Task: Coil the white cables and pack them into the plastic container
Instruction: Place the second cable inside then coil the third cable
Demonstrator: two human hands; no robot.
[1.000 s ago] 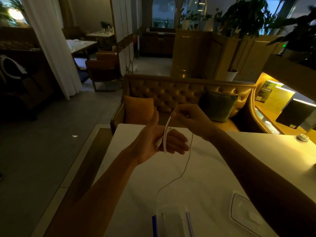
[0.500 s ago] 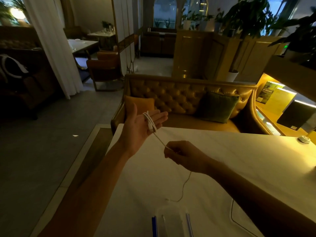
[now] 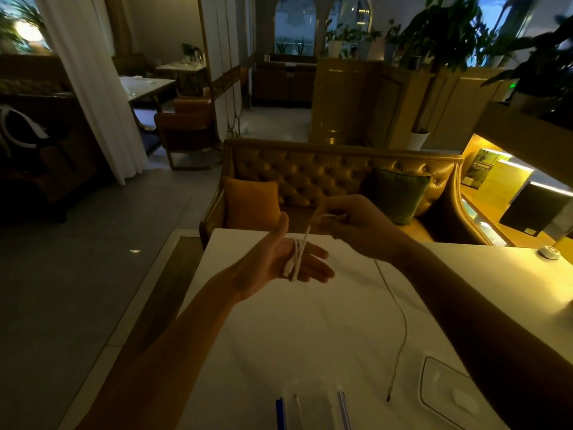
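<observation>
My left hand (image 3: 288,262) is held out flat over the white table (image 3: 279,336), fingers straight, with a few turns of a thin white cable (image 3: 296,259) wound around them. My right hand (image 3: 353,225) hovers just above and to the right, pinching the same cable. The cable's loose tail (image 3: 400,330) hangs down from that hand and trails across the table to its plug near the front. A clear plastic container (image 3: 313,408) with blue edges sits at the bottom edge of view, and its clear lid (image 3: 446,389) lies to the right, partly behind my right forearm.
A tufted brown sofa (image 3: 310,175) with an orange and a green cushion stands right behind the table. A small round white object (image 3: 548,252) lies at the table's far right. A lit counter stands to the right, with floor and other tables to the left.
My right hand has swung from low over the table up and over my left fingers, laying another turn of cable. My left hand has tipped from upright to flat, and the tail lies shorter.
</observation>
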